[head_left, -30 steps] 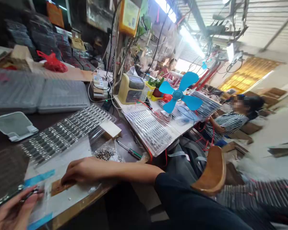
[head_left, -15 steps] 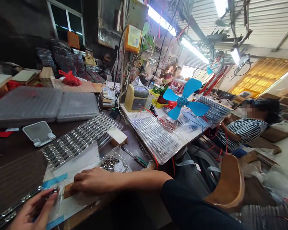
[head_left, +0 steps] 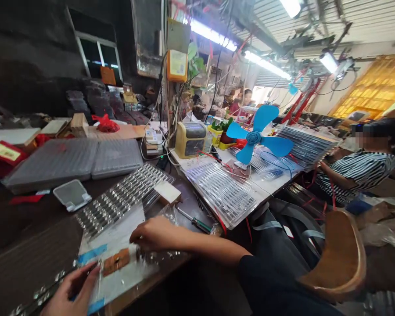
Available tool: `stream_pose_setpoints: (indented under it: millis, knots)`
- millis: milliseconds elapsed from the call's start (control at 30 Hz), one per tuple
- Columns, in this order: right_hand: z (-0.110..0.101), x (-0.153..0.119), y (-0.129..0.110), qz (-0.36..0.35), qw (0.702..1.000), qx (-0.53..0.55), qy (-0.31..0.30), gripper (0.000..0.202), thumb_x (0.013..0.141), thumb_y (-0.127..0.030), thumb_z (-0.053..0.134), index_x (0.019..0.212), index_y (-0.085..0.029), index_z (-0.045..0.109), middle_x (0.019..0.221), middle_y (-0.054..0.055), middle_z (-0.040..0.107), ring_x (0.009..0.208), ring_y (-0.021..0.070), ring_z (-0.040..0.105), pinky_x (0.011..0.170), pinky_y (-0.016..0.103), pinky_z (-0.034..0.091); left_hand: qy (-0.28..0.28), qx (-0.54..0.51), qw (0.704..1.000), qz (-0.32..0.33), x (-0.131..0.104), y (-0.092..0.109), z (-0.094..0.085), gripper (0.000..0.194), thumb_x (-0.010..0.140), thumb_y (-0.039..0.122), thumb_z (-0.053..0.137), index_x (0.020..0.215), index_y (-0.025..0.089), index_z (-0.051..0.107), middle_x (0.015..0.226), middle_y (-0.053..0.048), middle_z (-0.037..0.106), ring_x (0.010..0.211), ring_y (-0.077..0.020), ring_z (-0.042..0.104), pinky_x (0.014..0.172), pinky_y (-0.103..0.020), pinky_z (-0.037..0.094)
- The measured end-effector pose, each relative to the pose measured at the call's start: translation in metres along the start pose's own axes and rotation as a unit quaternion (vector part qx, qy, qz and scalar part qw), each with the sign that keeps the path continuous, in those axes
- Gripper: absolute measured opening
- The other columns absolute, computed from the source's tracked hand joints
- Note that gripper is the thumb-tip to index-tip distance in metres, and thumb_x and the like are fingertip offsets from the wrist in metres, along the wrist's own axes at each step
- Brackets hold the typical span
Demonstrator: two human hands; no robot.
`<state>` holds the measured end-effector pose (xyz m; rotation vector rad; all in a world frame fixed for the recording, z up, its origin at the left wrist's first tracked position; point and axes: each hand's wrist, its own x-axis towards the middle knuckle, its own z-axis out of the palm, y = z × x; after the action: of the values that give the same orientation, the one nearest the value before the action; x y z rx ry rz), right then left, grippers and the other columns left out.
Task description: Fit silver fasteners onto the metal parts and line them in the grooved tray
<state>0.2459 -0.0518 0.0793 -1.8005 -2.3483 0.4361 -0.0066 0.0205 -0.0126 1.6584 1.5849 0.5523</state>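
Observation:
My left hand (head_left: 74, 289) is at the lower left, thumb and fingers pinched near the end of a row of dark metal pieces (head_left: 42, 292); what lies between the fingertips is too small to tell. Just right of it a brown block (head_left: 116, 262) lies on a white sheet (head_left: 118, 287) with blue tape (head_left: 92, 254). My right hand (head_left: 149, 235) is over the sheet's right part, fingers curled down beside small shiny pieces; its fingertips are blurred. Behind stands a tray of metal parts (head_left: 123, 197).
A small box (head_left: 167, 193) and a green-handled screwdriver (head_left: 195, 221) lie behind my right forearm. Clear trays (head_left: 222, 193) and a blue fan (head_left: 253, 138) stand to the right. A person in a striped top (head_left: 365, 173) sits at far right.
My right hand has moved right, off the brown block, which now shows fully, to the small shiny pieces. The whole view has shifted, with things appearing further right.

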Motion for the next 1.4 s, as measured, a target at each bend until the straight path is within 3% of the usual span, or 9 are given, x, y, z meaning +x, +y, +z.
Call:
stream_pose_setpoints:
  millis: [200,367,600,967,1100,1200,1267,1333,1400]
  knots:
    - [-0.003,-0.012,0.007,0.167,0.979,-0.09,-0.079,0.024,0.097,-0.027,0.055,0.105,-0.021,0.076,0.106,0.013,0.079,0.098,0.0282,0.074,0.077,0.033,0.051,0.061,-0.115,0.98,0.152,-0.02,0.024,0.012,0.034,0.085,0.048,0.062,0.098,0.019,0.072,0.1,-0.009,0.078,0.095,-0.0261,0.072,0.088,-0.036,0.055]
    - [0.006,-0.005,0.015,0.136,0.983,-0.095,-0.083,0.03,0.091,-0.035,0.069,0.118,-0.025,0.073,0.12,0.008,0.075,0.104,0.0303,0.072,0.076,0.034,0.052,0.059,-0.117,0.972,0.194,-0.009,0.016,0.016,0.016,0.087,0.032,0.07,0.095,0.019,0.075,0.094,-0.006,0.077,0.085,-0.0202,0.071,0.078,-0.029,0.054]
    - [0.011,-0.008,0.015,0.147,0.981,-0.095,-0.089,0.012,0.092,-0.021,0.066,0.097,-0.023,0.076,0.101,0.006,0.079,0.095,0.0271,0.073,0.072,0.032,0.048,0.031,-0.083,0.967,0.24,-0.018,0.011,0.016,0.01,0.089,0.029,0.073,0.097,0.023,0.076,0.097,-0.002,0.078,0.087,-0.0193,0.069,0.079,-0.03,0.05]
    - [0.021,-0.022,0.026,0.067,0.989,0.128,0.011,0.026,0.084,-0.002,0.064,0.092,-0.019,0.081,0.093,0.007,0.08,0.09,0.0213,0.074,0.082,0.028,0.052,0.019,0.019,0.969,0.245,-0.028,0.02,0.011,0.024,0.09,0.044,0.06,0.096,0.027,0.075,0.105,-0.003,0.078,0.101,-0.0283,0.07,0.088,-0.038,0.051]
    - [-0.01,-0.022,0.055,0.035,0.931,0.305,0.197,0.015,0.084,-0.012,0.066,0.093,-0.019,0.078,0.089,0.004,0.077,0.082,0.0165,0.07,0.078,0.027,0.053,0.031,0.053,0.964,0.259,-0.017,0.0,0.018,0.027,0.086,0.053,0.052,0.094,0.038,0.074,0.102,0.002,0.076,0.1,-0.0343,0.069,0.086,-0.05,0.051]
    - [-0.073,-0.032,0.078,0.054,0.781,0.39,0.486,0.009,0.084,-0.023,0.064,0.087,-0.022,0.072,0.087,0.001,0.074,0.084,0.0155,0.069,0.079,0.028,0.055,0.051,0.048,0.966,0.251,-0.002,-0.012,0.023,0.025,0.082,0.056,0.053,0.089,0.042,0.073,0.096,0.003,0.075,0.093,-0.0345,0.07,0.077,-0.05,0.052]
    - [-0.108,-0.041,0.076,0.039,0.703,0.385,0.597,0.008,0.084,-0.028,0.064,0.088,-0.024,0.071,0.096,0.002,0.075,0.089,0.0161,0.07,0.08,0.029,0.056,0.038,0.062,0.964,0.257,-0.004,-0.01,0.021,0.029,0.086,0.054,0.052,0.094,0.035,0.073,0.101,-0.001,0.076,0.097,-0.0328,0.07,0.08,-0.046,0.052]
    - [-0.12,-0.041,0.065,0.025,0.728,0.345,0.592,0.01,0.085,-0.03,0.063,0.086,-0.024,0.072,0.104,0.003,0.075,0.093,0.0172,0.07,0.083,0.031,0.057,0.059,0.057,0.963,0.255,-0.014,-0.001,0.018,0.033,0.092,0.052,0.05,0.102,0.029,0.071,0.107,-0.005,0.075,0.102,-0.031,0.069,0.085,-0.043,0.052]
    - [-0.103,-0.03,0.048,0.015,0.811,0.309,0.497,0.013,0.086,-0.026,0.062,0.084,-0.024,0.074,0.101,0.004,0.077,0.097,0.0187,0.07,0.089,0.035,0.056,0.132,0.008,0.966,0.222,-0.022,0.011,0.016,0.035,0.094,0.052,0.051,0.106,0.025,0.07,0.107,-0.007,0.075,0.1,-0.0292,0.069,0.089,-0.042,0.052]
